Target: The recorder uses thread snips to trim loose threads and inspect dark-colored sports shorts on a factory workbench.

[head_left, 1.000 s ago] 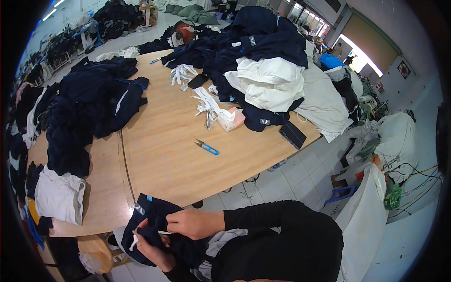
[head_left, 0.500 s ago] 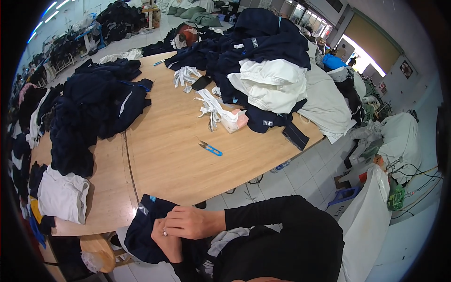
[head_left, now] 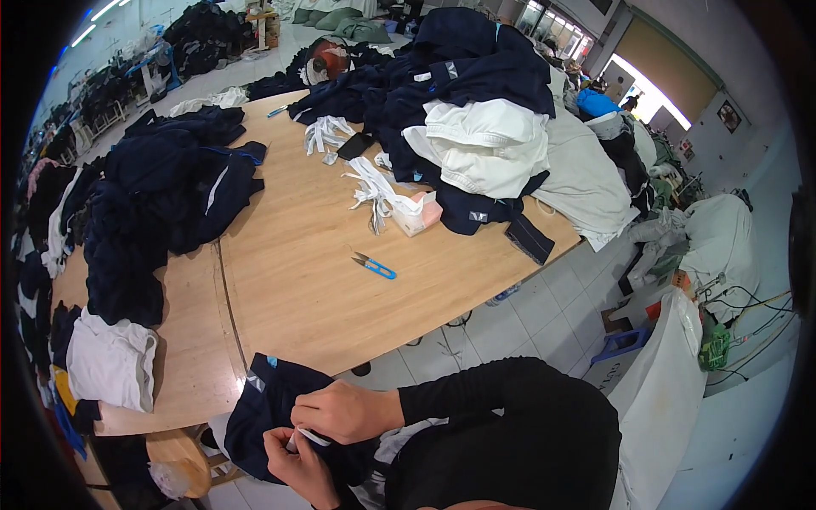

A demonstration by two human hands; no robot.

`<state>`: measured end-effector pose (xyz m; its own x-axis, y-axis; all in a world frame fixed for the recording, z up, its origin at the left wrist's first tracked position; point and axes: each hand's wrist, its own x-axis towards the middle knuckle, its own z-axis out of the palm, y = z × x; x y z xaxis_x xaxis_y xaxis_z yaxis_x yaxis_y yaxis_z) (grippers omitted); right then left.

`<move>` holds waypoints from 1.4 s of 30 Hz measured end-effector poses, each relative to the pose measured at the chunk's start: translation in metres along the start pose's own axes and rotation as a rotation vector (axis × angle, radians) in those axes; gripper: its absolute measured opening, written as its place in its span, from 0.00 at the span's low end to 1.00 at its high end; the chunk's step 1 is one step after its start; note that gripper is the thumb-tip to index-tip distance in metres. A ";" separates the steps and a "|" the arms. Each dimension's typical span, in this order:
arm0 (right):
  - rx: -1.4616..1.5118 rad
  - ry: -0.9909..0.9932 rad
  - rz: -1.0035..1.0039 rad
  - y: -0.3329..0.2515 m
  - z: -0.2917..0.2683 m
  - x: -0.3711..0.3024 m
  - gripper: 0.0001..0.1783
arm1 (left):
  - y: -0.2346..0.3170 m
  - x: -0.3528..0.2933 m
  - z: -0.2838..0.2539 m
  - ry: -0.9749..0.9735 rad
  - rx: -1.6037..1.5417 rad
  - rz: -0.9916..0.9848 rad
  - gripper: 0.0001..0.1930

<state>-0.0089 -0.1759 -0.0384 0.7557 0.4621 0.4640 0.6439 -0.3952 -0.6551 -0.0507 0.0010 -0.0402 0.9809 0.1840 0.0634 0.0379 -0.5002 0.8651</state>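
Near the table's front edge, my left hand and my right hand are close together above a navy garment. The fingers of both are closed in a pinch, with a narrow white strip between them. The garment hangs over my lap beside the table, with a small light blue and grey patch at its upper corner. How much of the strip lies under my fingers is hidden. Out of reach of my hands, blue-handled thread snips lie on the table.
A big heap of navy garments with a folded white garment covers the table's far right. More navy garments and a white folded cloth lie left. White strips and a small box sit mid-table. A wooden stool stands below.
My hands have come slightly apart, the left one shifting down and left. The white strip now shows between the fingers. The whole view has shifted slightly.
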 end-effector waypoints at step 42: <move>0.508 -0.188 0.273 -0.012 -0.014 0.026 0.11 | -0.016 -0.013 -0.020 0.045 -0.112 0.131 0.07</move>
<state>0.0046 -0.1699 -0.0103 0.8220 0.5477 0.1559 0.2567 -0.1119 -0.9600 -0.0676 0.0236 -0.0444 0.9663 0.1629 0.1991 -0.1132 -0.4255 0.8978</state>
